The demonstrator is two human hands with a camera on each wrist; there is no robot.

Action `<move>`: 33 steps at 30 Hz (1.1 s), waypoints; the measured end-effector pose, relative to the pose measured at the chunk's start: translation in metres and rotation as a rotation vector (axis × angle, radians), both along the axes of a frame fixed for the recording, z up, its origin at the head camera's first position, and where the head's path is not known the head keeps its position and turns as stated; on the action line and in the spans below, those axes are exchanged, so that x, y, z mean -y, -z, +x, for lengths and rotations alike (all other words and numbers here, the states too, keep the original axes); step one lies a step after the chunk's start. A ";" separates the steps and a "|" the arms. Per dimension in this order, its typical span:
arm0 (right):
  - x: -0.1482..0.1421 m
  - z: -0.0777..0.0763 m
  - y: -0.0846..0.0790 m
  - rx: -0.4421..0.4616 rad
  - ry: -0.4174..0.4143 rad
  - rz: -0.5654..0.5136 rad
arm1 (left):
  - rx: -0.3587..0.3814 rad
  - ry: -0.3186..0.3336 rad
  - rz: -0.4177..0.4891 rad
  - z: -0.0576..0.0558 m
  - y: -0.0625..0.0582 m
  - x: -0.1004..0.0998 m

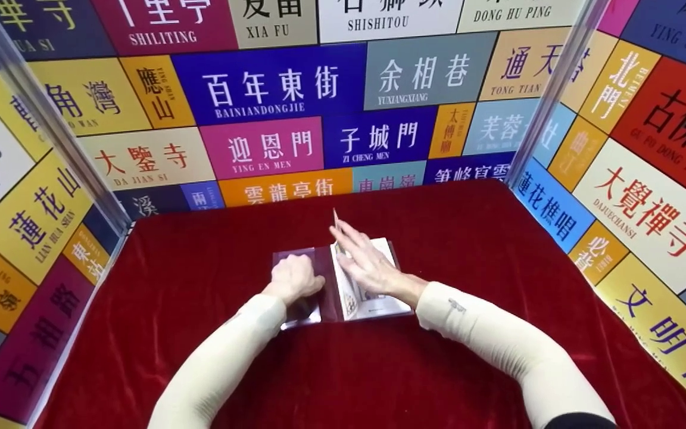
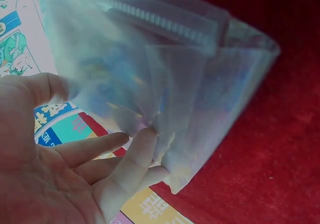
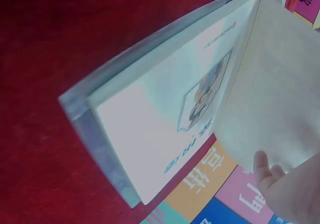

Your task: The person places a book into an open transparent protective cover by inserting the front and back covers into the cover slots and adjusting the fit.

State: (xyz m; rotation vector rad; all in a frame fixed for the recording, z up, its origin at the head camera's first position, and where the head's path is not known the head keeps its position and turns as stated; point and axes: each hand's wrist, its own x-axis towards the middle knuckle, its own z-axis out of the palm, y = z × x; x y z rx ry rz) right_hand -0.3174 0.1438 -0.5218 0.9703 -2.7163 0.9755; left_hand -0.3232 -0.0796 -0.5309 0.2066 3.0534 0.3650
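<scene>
Pale sleeves point(image 1: 492, 333) reach in from the near edge, leading to both hands at an open book. The person's left hand point(image 1: 295, 278) is curled, its grip apparently clamped on the film of a clear plastic cover point(image 1: 330, 295), which lies spread leftward on the counter point(image 1: 468, 250). The right hand point(image 1: 370, 265) has its grip unclosed, straight fingers against a raised leaf point(image 3: 275, 84). The book point(image 1: 386, 302) rests on the cover's right side, film showing past its edges. The fitting looks about half done: the right side seems placed, though whether its board sits in a pocket cannot be told; the left side appears unfilled, with the leaf not yet down there. Beyond the red cloth stand lettered panels point(image 1: 277, 86).
</scene>
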 end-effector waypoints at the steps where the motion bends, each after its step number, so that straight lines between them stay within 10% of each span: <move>1: 0.003 0.000 0.000 -0.013 -0.007 0.019 | 0.002 -0.002 -0.001 0.000 -0.001 0.000; 33: 0.031 -0.008 0.007 -0.091 -0.150 0.275 | -0.023 0.008 0.037 -0.005 0.005 0.011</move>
